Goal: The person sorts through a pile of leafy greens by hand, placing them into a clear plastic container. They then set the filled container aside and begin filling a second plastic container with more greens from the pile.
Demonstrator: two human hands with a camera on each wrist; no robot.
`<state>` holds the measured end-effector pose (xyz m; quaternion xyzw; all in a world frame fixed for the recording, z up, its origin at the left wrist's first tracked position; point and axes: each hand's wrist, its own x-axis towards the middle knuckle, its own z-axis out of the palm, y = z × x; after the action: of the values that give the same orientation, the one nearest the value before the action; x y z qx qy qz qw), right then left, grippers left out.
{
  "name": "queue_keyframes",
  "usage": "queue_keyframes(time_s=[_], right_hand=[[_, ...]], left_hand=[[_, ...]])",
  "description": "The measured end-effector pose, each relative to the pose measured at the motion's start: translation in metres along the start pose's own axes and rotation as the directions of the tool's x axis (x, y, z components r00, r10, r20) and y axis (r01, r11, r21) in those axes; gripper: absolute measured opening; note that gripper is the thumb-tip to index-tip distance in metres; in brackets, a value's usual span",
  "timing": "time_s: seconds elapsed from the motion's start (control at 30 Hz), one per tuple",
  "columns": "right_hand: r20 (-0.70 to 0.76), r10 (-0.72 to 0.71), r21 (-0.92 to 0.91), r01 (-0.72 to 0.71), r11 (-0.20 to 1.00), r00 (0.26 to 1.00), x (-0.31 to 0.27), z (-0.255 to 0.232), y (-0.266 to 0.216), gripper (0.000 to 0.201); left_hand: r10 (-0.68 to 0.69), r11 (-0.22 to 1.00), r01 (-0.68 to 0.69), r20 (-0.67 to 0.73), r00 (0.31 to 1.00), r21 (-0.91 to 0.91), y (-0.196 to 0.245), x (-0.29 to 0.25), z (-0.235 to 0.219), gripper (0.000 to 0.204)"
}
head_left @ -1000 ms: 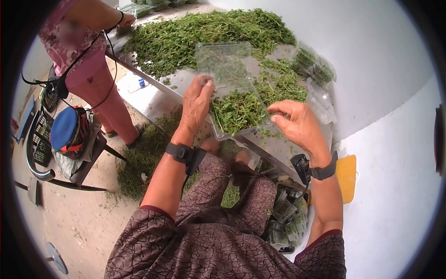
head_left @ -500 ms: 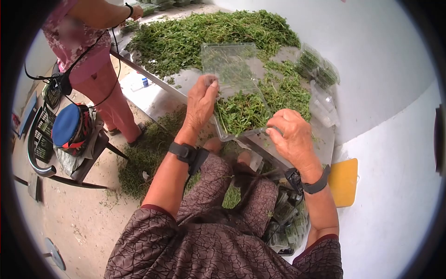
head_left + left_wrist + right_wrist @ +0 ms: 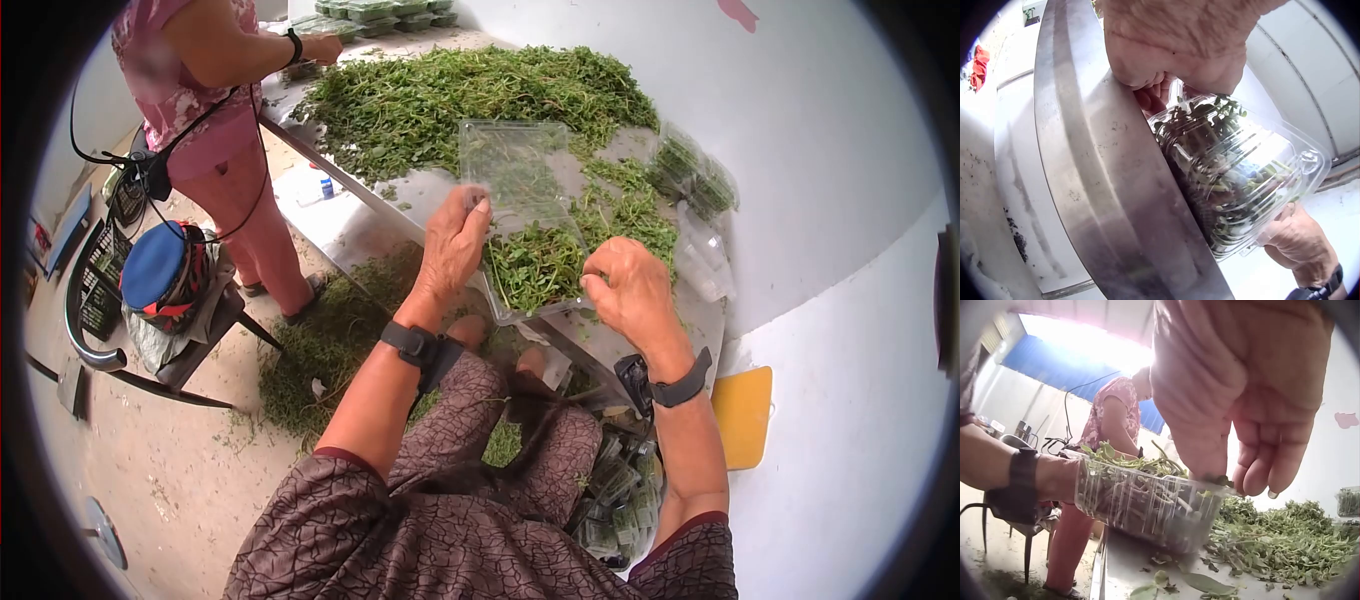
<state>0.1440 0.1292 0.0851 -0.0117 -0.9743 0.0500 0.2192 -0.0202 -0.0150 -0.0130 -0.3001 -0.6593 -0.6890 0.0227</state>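
Note:
In the head view, a clear hinged plastic clamshell box (image 3: 520,318) filled with leafy green sprigs (image 3: 535,268) is held over the table's near edge. Its transparent lid (image 3: 510,150) stands open toward the back. My left hand (image 3: 455,245) grips the box by its left side, close to the hinge. At the right rim, my right hand (image 3: 630,290) has curled fingers, with thumb and forefinger pinched together. The right wrist view has a dark leaf (image 3: 1221,480) at that thumb's tip, right at the rim.
A large heap of greens (image 3: 480,95) covers the metal table's (image 3: 420,190) back. Filled boxes (image 3: 690,170) and empty ones (image 3: 705,255) lie by the wall. Another person (image 3: 220,150) stands at left near a chair (image 3: 190,350). More filled boxes (image 3: 620,490) sit low at right.
My right hand has come in toward the box's right rim, and its thumb and forefinger have closed together. The left hand keeps its hold. The whole head view has shifted slightly.

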Motion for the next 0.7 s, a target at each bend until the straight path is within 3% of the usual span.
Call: queue_keyframes(time_s=[0.27,0.37,0.43,0.47,0.63,0.7], right_hand=[[0.028,-0.051,-0.128,0.054,0.990,0.998,0.002,0.005,-0.002,0.009],[0.070,-0.094,0.003,0.094,0.996,0.993,0.003,-0.013,0.005,0.011],[0.067,0.018,0.037,-0.021,0.999,0.998,0.007,-0.030,0.014,0.014],[-0.049,-0.010,-0.025,0.009,1.000,0.999,0.006,-0.033,0.024,0.012],[-0.023,0.201,-0.070,-0.202,0.977,0.979,0.012,-0.061,0.064,0.018],[0.040,0.401,-0.097,-0.396,0.913,0.915,0.015,-0.064,0.072,0.022]], left_hand=[[-0.029,0.998,0.030,0.023,0.999,-0.050,0.006,-0.002,0.001,0.029],[-0.024,0.998,0.025,0.021,0.999,-0.049,0.004,-0.003,-0.001,0.030],[-0.066,0.996,0.067,0.025,0.998,-0.054,0.006,-0.002,-0.003,0.030],[-0.069,0.995,0.071,0.025,0.997,-0.076,0.001,-0.001,-0.002,0.031],[-0.137,0.957,0.136,0.015,0.990,-0.254,0.009,0.000,-0.001,0.033],[-0.018,0.992,0.011,-0.059,0.998,-0.124,0.003,0.004,-0.001,0.032]])
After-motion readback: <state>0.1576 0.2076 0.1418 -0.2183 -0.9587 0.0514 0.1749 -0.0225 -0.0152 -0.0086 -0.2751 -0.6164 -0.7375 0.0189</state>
